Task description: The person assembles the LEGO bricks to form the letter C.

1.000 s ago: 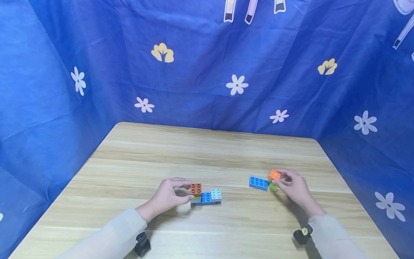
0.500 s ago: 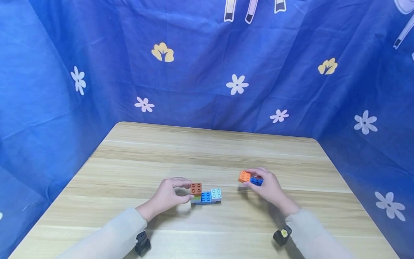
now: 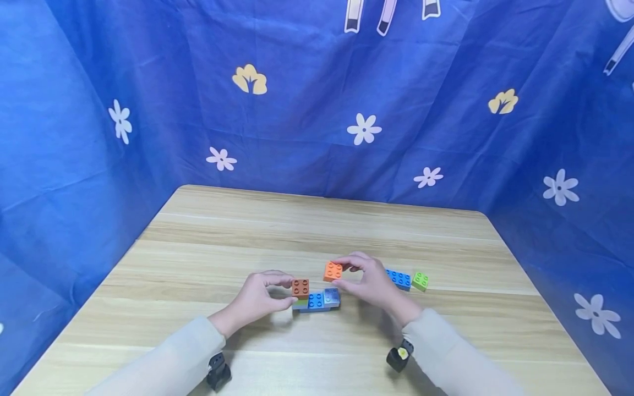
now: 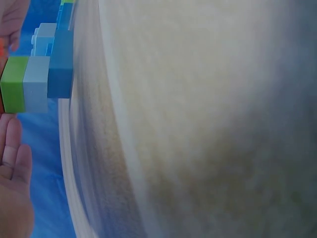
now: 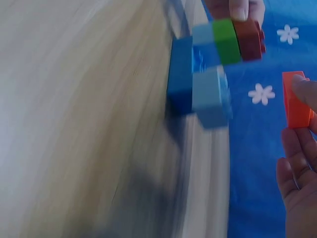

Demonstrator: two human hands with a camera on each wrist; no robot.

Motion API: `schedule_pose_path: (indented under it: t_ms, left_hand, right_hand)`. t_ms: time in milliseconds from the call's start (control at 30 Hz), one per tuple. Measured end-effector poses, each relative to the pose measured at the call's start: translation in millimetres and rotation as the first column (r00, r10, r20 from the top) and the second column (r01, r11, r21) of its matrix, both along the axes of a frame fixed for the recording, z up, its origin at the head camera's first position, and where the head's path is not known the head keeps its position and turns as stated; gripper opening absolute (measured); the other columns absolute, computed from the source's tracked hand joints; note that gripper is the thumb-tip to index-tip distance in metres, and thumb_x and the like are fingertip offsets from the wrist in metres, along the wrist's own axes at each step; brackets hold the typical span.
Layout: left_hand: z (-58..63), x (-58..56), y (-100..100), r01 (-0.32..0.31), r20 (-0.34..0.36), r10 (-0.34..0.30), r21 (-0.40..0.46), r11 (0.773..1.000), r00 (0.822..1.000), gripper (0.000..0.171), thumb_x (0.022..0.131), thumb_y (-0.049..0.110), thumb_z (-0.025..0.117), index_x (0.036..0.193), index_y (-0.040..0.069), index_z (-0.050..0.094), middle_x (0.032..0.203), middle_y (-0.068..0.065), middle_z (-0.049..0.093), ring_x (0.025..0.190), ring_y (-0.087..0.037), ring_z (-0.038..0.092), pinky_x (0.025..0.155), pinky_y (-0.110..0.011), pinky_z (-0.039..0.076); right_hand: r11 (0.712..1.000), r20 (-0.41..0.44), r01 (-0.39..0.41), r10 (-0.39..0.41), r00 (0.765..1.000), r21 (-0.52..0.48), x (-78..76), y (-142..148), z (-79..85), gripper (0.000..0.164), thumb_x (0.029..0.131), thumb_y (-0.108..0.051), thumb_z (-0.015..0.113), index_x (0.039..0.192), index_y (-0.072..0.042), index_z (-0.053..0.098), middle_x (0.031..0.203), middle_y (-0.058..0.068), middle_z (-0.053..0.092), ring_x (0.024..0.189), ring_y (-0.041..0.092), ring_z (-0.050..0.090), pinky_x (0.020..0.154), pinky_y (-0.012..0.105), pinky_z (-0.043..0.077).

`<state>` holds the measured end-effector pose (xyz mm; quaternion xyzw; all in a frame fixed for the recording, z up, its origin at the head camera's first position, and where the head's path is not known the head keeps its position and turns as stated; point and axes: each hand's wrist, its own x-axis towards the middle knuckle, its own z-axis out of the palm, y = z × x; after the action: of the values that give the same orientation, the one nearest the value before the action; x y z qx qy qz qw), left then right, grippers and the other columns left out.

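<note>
The left hand [image 3: 257,300] pinches the brown square plastic brick [image 3: 300,289] atop a multicoloured stack [image 3: 315,301]; the right hand [image 3: 369,281] pinches an orange square plastic brick [image 3: 333,271], raised nearby, and hides one end of a blue oblong plastic brick [image 3: 400,279] on the tabletop [image 3: 223,236].

On the table [image 3: 238,231]: a brick assembly [image 3: 316,302], left hand [image 3: 257,301] at its left end — farther right, past the right hand [image 3: 367,279], a loose brick [image 3: 400,280], then a second loose brick [image 3: 420,281].
</note>
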<state>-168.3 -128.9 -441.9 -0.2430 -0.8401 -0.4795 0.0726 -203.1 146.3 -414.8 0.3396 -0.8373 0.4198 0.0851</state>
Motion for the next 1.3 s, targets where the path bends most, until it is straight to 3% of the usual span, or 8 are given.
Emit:
schedule_pose_path:
  t_ms: [333,467,767,1300]
  left_hand:
    - [1.0,-0.6,0.0,0.004,-0.007,-0.004,-0.014,1.0,1.0,0.033,0.07,0.007,0.082,0.101,0.005,0.073,0.096,0.0,0.07,0.087,-0.014,0.065,0.085,-0.037,0.053]
    - [1.2,-0.6,0.2,0.01,-0.003,-0.01,-0.014,1.0,1.0,0.032,0.07,0.008,0.082,0.101,0.006,0.073,0.097,0.0,0.07,0.088,-0.015,0.065,0.086,-0.039,0.052]
    - [1.0,-0.8,0.4,0.011,0.009,-0.011,-0.013,1.0,1.0,0.031,0.07,0.009,0.082,0.1,0.007,0.073,0.097,0.001,0.069,0.09,-0.015,0.064,0.086,-0.038,0.052]
    - [0.1,-0.4,-0.4,0.01,-0.02,-0.011,-0.027,1.0,1.0,0.031,0.07,0.008,0.082,0.099,0.007,0.073,0.096,0.002,0.069,0.087,-0.013,0.064,0.085,-0.039,0.053]
  right_hand:
    - [0.987,-0.003,-0.156,0.156,0.988,0.027,4.2,-36.2,10.1,0.04,0.078,-0.02,0.08,0.116,-0.012,0.067,0.102,-0.006,0.063,0.094,0.008,0.059,0.081,0.031,0.051]
    - [0.981,0.017,-0.191,0.19,0.982,0.035,6.1,-44.0,10.4,0.04,0.078,-0.02,0.08,0.115,-0.011,0.068,0.102,-0.006,0.063,0.093,0.007,0.058,0.078,0.037,0.052]
    - [0.979,0.024,-0.191,0.19,0.982,0.074,5.6,-49.6,11.5,0.039,0.078,-0.024,0.08,0.113,-0.011,0.07,0.1,-0.005,0.064,0.09,0.007,0.057,0.074,0.036,0.053]
    - [0.967,0.103,-0.15,0.131,0.986,0.206,6.6,-55.2,30.3,0.035,0.075,-0.02,0.082,0.108,-0.013,0.073,0.085,-0.011,0.059,0.08,0.008,0.055,0.063,0.023,0.048]
